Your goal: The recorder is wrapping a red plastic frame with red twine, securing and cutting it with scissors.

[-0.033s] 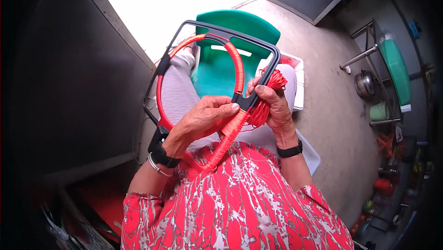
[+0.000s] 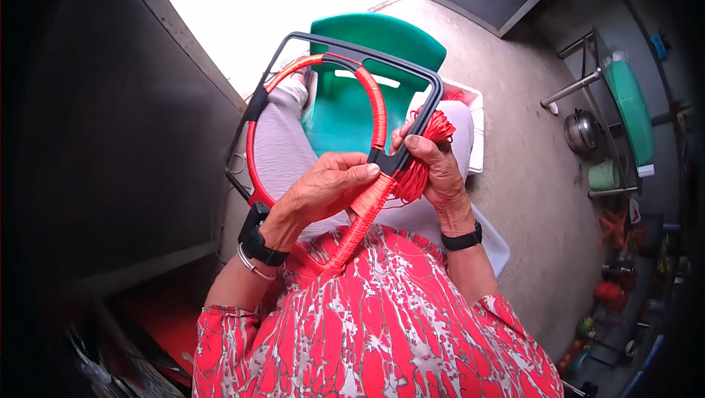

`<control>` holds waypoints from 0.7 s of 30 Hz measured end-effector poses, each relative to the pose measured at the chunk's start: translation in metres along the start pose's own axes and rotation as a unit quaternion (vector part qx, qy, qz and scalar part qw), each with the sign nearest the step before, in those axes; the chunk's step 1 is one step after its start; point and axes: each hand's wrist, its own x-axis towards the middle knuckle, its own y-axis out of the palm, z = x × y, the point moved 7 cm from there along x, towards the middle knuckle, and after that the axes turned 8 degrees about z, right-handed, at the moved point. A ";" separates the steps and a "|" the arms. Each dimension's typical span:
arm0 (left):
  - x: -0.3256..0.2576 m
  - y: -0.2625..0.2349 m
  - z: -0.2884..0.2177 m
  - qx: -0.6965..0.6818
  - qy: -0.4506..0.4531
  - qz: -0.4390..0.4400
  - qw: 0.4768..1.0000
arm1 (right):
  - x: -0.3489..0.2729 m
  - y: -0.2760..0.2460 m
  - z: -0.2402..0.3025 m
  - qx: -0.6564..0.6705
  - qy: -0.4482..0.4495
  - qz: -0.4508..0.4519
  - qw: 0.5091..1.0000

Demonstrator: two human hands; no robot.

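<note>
Both hands on a black frame being bound in red cord.

The left hand (image 2: pixel 323 191) curls closed over the wrapped lower bar, fingertips at the frame (image 2: pixel 433 97) corner; the right hand (image 2: pixel 435 170) pinches that corner and grips a bundle of red cord (image 2: pixel 422 156) — the frame held up over the lap. Beyond it stands a green chair (image 2: pixel 367 45), and to the right — a metal pot (image 2: pixel 581 131).

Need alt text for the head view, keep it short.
Two bare hands wrap red cord around a black plastic frame: left hand pinches the wrapped section, right hand holds the cord bundle. A green plastic chair stands beyond.
</note>
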 end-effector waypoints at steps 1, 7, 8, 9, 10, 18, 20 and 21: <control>0.001 -0.004 0.004 -0.021 -0.007 -0.030 0.999 | -0.005 -0.003 0.000 -0.023 0.037 -0.020 0.999; -0.001 -0.012 0.005 0.000 -0.012 -0.042 0.999 | -0.050 -0.013 -0.009 -0.108 0.150 -0.030 0.982; 0.000 -0.015 0.007 -0.002 -0.016 -0.040 0.999 | -0.054 -0.011 -0.018 -0.108 0.143 -0.035 0.983; -0.001 -0.020 0.010 -0.008 -0.015 -0.049 0.999 | -0.062 -0.007 -0.022 -0.107 0.163 -0.038 0.980; -0.001 -0.024 0.012 -0.015 -0.014 -0.059 0.998 | -0.066 -0.001 -0.024 -0.106 0.183 -0.041 0.977; -0.004 -0.017 0.019 -0.043 -0.064 -0.060 0.995 | -0.082 -0.007 -0.033 -0.018 0.175 -0.073 0.982; -0.005 -0.012 0.019 -0.047 -0.070 -0.054 0.995 | -0.083 -0.002 -0.024 -0.042 0.189 -0.062 0.979; -0.005 -0.009 0.019 -0.047 -0.072 -0.046 0.995 | -0.084 0.000 -0.021 -0.068 0.203 -0.049 0.975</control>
